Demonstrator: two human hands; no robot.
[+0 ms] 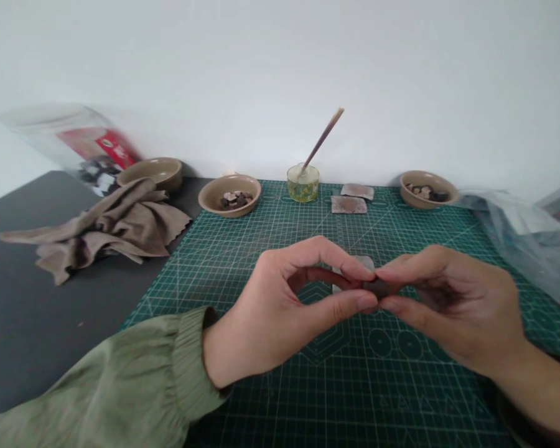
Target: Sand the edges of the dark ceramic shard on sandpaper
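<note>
Between the fingertips of both hands is a small dark brown piece [376, 286], held above the green cutting mat [270, 398]. My left hand [280, 305] pinches its left end with thumb and fingers. From the other side, my right hand [462, 305] grips the right end. Most of the piece is hidden by the fingers, so its full shape cannot be made out. Behind the fingertips, a pale grey rectangular sheet [364, 262] lies on the mat, partly covered by my hands.
At the back stand a brown bowl [210, 198] and another bowl [408, 194], both with small dark and pale pieces. Between them are a glass cup [303, 186] with a stick and two brownish sheets [349, 205]. Left: a cloth [135, 224], third bowl [170, 177], clear bag [74, 140]. Right: plastic [527, 242].
</note>
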